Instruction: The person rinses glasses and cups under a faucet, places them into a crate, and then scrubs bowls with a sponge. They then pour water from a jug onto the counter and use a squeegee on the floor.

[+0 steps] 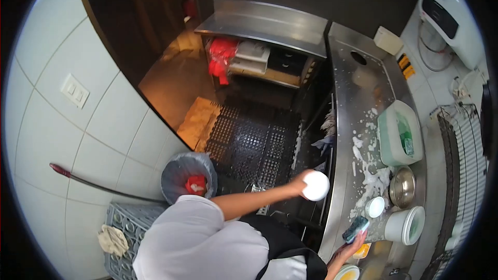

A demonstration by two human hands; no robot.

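Suds lie in white patches along the steel counter on the right of the scene. The left hand is wrapped around a white bowl and holds it off the counter's left edge, above the dark floor. The right hand, nearer and well apart from the left, grips a blue-green sponge over the counter's near end. Just right of the sponge stand a small white cup and a white container lying on its side, with a steel bowl beyond them and a pale green tub farther still. On the floor to the left sit a lined bin and a black rubber mat.
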